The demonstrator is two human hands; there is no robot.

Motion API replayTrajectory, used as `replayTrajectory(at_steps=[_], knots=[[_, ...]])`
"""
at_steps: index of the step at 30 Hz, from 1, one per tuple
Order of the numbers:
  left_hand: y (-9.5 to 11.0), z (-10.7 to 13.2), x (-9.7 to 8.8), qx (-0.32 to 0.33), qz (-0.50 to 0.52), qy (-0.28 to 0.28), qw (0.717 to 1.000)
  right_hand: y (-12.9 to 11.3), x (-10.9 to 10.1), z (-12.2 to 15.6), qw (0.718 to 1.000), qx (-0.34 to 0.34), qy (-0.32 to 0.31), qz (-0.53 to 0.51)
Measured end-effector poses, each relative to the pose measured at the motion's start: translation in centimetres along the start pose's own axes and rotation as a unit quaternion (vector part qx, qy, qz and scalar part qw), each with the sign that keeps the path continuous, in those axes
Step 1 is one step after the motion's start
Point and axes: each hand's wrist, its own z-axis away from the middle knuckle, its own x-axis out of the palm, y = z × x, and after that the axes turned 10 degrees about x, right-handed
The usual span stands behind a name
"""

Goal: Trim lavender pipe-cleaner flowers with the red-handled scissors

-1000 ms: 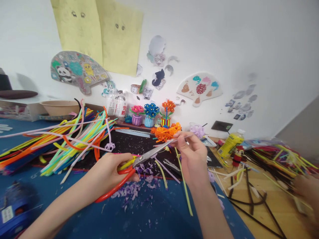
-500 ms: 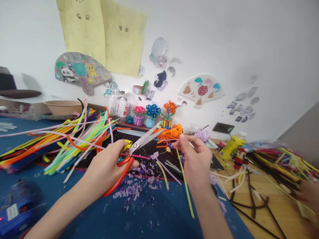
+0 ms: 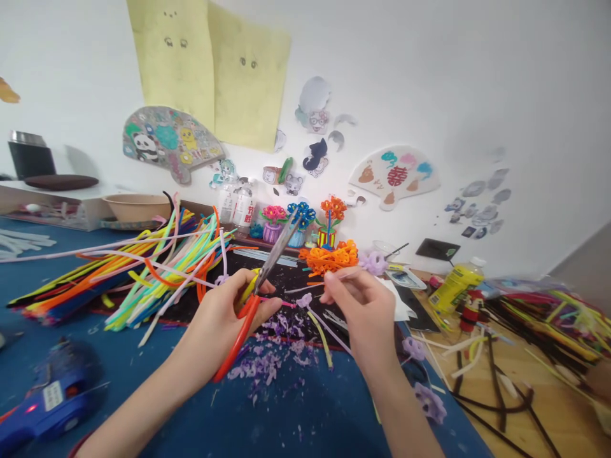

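Observation:
My left hand (image 3: 224, 318) is closed around scissors (image 3: 278, 251) with red and yellow handles. Their blades point up and to the right and look nearly together. My right hand (image 3: 363, 312) pinches a thin pale lilac pipe cleaner (image 3: 351, 273) between thumb and fingers. A thin end of it seems to stick out leftward, apart from the blades. Between and below the hands, purple fuzz clippings (image 3: 258, 366) lie scattered on the blue table and a black mat (image 3: 245, 262). A small lilac pipe-cleaner flower (image 3: 304, 301) with its stem rests between the hands.
A pile of coloured pipe cleaners (image 3: 157, 267) lies at left, above a blue glue gun (image 3: 42, 407). Small potted flowers (image 3: 300, 222) stand by the wall, behind an orange bundle (image 3: 331, 257). At right are a yellow bottle (image 3: 456, 286) and more pipe cleaners (image 3: 548, 318).
The scissor blades have come from spread to nearly together and tilt more steeply upward. My right hand has moved slightly down. The whole view has shifted a little to the left.

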Motion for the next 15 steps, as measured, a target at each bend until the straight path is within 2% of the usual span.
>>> replayTrajectory(at_steps=[3,6,12,15], knots=[[0.3,0.0,0.2,-0.021,0.087,0.019,0.996,0.3,1.0,0.8,0.998,0.038,-0.049,0.02],[0.2,0.0,0.5,-0.032,0.147,0.015,0.989,0.4,1.5,1.2,0.995,0.057,-0.065,0.045],[-0.9,0.2,1.4,-0.032,0.138,0.025,0.99,0.6,1.7,1.1,0.994,0.078,-0.067,0.021],[-0.8,0.3,1.4,-0.031,0.162,0.023,0.986,0.6,1.7,1.1,0.989,0.095,-0.111,-0.026]])
